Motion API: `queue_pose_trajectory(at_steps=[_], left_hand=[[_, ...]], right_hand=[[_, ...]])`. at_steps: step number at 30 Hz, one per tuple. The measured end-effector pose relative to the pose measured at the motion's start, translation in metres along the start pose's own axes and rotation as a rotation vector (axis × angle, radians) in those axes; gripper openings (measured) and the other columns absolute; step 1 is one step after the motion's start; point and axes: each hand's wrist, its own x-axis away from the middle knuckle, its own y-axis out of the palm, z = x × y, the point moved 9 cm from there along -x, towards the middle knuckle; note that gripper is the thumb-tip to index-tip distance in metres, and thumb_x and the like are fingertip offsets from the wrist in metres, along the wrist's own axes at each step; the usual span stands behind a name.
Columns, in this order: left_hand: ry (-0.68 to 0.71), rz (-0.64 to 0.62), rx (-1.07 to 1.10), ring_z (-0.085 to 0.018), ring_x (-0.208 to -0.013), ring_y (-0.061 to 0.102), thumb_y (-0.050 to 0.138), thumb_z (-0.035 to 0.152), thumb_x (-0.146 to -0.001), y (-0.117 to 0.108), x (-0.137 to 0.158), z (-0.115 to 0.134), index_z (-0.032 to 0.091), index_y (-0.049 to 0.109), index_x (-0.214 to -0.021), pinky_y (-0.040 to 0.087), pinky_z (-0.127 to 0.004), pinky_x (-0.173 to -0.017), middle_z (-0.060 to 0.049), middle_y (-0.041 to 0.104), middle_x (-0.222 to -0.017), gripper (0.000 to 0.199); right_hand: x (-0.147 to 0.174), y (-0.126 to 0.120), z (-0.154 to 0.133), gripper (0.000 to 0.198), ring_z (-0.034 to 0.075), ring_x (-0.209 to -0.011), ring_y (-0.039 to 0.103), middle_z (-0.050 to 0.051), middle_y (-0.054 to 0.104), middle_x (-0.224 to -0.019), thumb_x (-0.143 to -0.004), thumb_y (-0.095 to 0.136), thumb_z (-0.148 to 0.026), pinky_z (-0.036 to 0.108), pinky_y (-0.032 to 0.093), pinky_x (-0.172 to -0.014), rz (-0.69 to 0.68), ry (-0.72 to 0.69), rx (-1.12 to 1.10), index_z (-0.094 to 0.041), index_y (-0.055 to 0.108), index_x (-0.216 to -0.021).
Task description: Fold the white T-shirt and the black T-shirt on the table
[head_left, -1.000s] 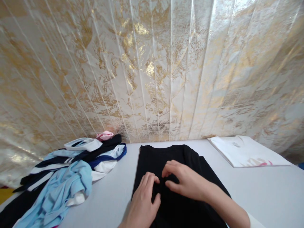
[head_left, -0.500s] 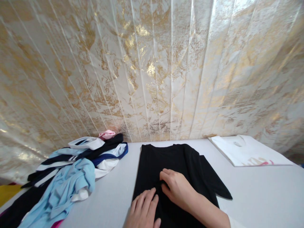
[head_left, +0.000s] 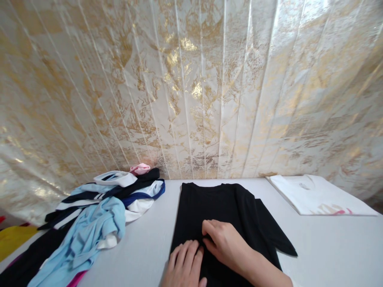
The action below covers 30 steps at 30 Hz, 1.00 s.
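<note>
A black T-shirt (head_left: 212, 203) lies on the table, its collar end toward the wall and one sleeve sticking out at the right. Flat on the left part of its lower body rests my left hand (head_left: 184, 266), fingers stretched out. My right hand (head_left: 227, 243) is on the middle of the shirt with curled fingers, thumb and forefinger closed on the black cloth. The exact pinch is partly hidden by the dark fabric. Below both hands, the shirt's near end runs out of view.
On the left, a loose heap of clothes holds a light blue garment (head_left: 104, 219) and a pink piece (head_left: 140, 169). A folded white T-shirt (head_left: 326, 195) lies at the back right. Behind the white table (head_left: 329, 247) rises a gold-patterned wall covering (head_left: 194, 99).
The whole view has shifted slightly, so things appear a little further right and lower. Both hands remain at about the same places on the black T-shirt.
</note>
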Motion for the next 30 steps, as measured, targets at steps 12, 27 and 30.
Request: queue_pose_trajectory(at_steps=[12,27,30], left_hand=[[-0.144,-0.181,0.223,-0.026,-0.113,0.058,0.062,0.025,-0.078,0.019,0.006,-0.013,0.019,0.052,-0.126,0.047,-0.032,-0.094,-0.007,0.059,-0.13,0.05],[-0.064,-0.252,0.301,-0.024,-0.1,0.063,0.065,0.038,-0.083,0.008,-0.019,-0.02,0.024,0.061,-0.112,0.051,-0.029,-0.078,-0.005,0.064,-0.123,0.033],[-0.217,-0.332,0.427,-0.025,-0.101,0.062,0.064,0.03,-0.082,0.002,-0.042,-0.033,0.022,0.059,-0.116,0.051,-0.033,-0.082,-0.007,0.064,-0.117,0.035]], right_hand=[[0.002,-0.003,-0.008,0.015,0.014,-0.075,0.055,0.001,0.059,-0.081,-0.083,0.046,-0.013,0.023,0.041,-0.067,-0.005,-0.018,-0.18,-0.02,0.055,-0.072],[-0.037,-0.036,0.063,0.043,0.022,-0.118,0.054,0.011,0.06,-0.127,-0.081,0.045,-0.003,0.037,0.041,-0.101,0.039,0.08,-0.124,-0.016,0.063,-0.117],[-0.049,-0.03,0.085,0.042,0.022,-0.116,0.057,0.01,0.063,-0.125,-0.082,0.046,-0.004,0.035,0.041,-0.1,-0.042,0.12,-0.048,-0.016,0.064,-0.117]])
